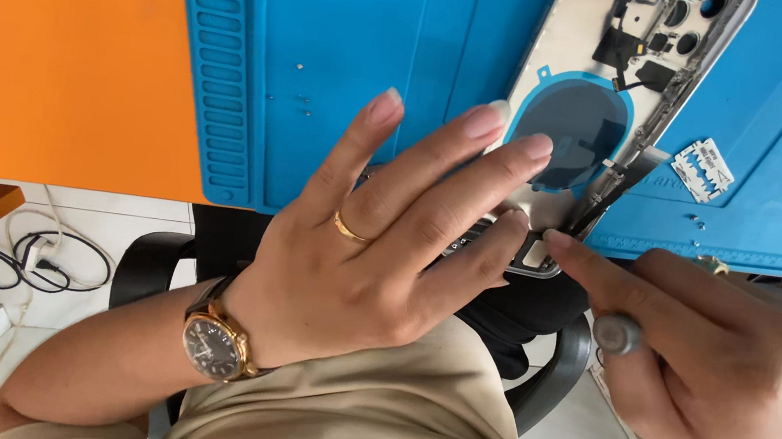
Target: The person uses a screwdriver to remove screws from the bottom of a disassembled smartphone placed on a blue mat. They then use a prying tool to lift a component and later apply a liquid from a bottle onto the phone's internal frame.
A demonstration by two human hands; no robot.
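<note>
Blue repair mat [352,48] carries opened phone housing [579,123], overhanging near bench edge. Left hand [378,247] spread flat, pinning it; right hand [728,366] grips screwdriver [619,332]. Screen already off; internals partly stripped.

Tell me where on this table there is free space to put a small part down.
The orange tabletop left of the blue mat is bare. The mat's strip between its ribbed edge and the opened phone holds only tiny screws. It is crowded around the left hand, right hand and razor blade.
</note>
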